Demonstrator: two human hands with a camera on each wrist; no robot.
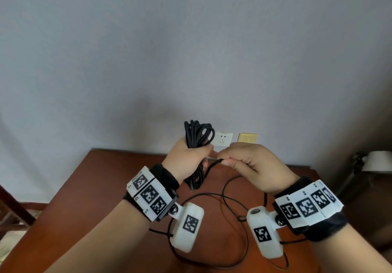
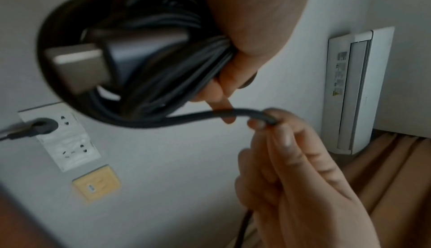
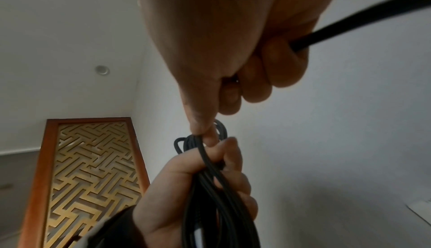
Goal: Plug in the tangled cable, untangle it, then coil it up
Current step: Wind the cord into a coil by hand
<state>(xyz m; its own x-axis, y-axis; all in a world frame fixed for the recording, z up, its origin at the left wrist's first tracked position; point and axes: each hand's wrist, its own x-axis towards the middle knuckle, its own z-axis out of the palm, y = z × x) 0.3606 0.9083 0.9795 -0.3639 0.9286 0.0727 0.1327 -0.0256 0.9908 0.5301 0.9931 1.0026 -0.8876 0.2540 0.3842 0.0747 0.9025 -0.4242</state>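
Holding the coil [image 1: 197, 156] upright in my left hand [image 1: 186, 159], fingers wrapped around its middle, I pinch the loose strand [image 1: 212, 165] in my right hand [image 1: 252, 164], just beside the left. The strand runs sideways from coil to right fingertips [image 2: 258, 122]; the slack lies on the table [image 1: 101, 188] below both wrists. I judge the right hand lays the next loop.

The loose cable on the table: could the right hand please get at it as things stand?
Probably not at once: the right hand is pinching the strand leading to the bundle in the left hand. The loose cable lies unobstructed below.
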